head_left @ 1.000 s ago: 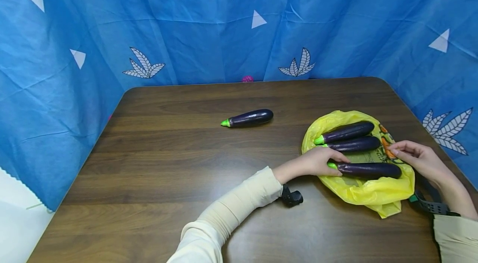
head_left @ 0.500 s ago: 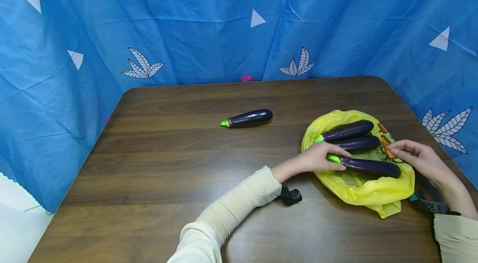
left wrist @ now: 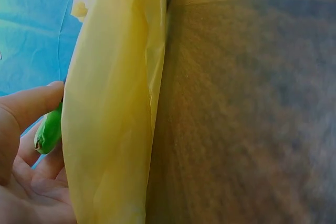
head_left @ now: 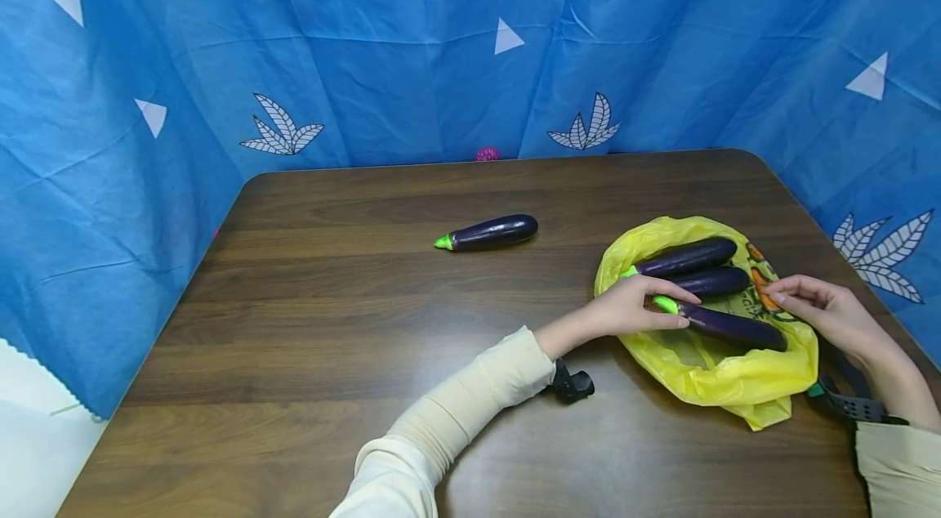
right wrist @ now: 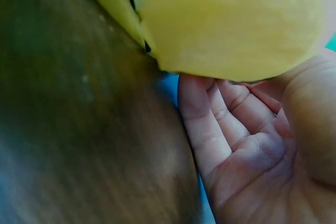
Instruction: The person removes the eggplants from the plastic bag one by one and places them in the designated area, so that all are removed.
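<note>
A yellow plastic bag (head_left: 764,377) lies opened out at the table's right, with three eggplants in it. My left hand (head_left: 634,307) pinches the nearest eggplant (head_left: 738,330) close to its green stem end, which tilts up to the left. In the left wrist view the green stem (left wrist: 48,132) shows between thumb and fingers, beside the bag's side (left wrist: 107,108). Two more eggplants (head_left: 687,257) lie behind it, their stem ends partly covered by my left hand. At the bag's right rim, my right hand (head_left: 834,318) pinches the plastic; the right wrist view shows its fingers (right wrist: 197,98) against the bag.
Another eggplant (head_left: 496,233) lies on the brown wooden table (head_left: 331,322), back of the middle, stem to the left. A blue patterned curtain (head_left: 412,77) hangs behind the table and at both sides. Black straps are on both wrists.
The left hand has shifted slightly up and to the right, and the stem end of the nearest eggplant has risen with it. The right hand stays at the bag's rim.
</note>
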Demonstrator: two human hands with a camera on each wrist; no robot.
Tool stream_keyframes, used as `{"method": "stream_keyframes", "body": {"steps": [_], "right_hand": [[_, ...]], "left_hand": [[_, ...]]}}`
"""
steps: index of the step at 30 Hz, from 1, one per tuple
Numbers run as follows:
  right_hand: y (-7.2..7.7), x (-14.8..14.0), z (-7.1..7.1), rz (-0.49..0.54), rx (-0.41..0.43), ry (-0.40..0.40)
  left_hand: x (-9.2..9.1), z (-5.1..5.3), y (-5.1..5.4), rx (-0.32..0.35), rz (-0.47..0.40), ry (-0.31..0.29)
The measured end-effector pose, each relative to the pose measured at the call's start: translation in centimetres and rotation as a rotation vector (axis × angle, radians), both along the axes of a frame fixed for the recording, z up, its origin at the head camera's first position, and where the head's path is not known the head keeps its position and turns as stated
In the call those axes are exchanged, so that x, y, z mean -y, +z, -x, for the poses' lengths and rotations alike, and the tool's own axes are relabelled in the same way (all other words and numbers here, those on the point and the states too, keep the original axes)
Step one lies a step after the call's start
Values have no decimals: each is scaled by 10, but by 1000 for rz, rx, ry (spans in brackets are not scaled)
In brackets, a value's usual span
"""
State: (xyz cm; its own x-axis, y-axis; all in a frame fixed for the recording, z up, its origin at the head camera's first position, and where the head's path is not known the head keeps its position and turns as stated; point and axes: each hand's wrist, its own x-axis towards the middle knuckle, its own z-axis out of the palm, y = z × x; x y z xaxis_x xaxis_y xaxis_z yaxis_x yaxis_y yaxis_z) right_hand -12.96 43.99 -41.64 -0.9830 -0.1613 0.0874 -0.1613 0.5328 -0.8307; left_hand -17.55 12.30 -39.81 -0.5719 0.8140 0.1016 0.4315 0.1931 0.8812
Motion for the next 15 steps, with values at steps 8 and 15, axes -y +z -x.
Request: {"method": "stream_keyframes", "body": {"steps": [8, 15], "right_hand": [[0, -1, 0, 0, -1, 0], [0, -1, 1, -11, 3, 7]], "left_hand": [[1, 0, 4, 42, -19, 34], [6, 2, 8, 65, -48, 61]]}}
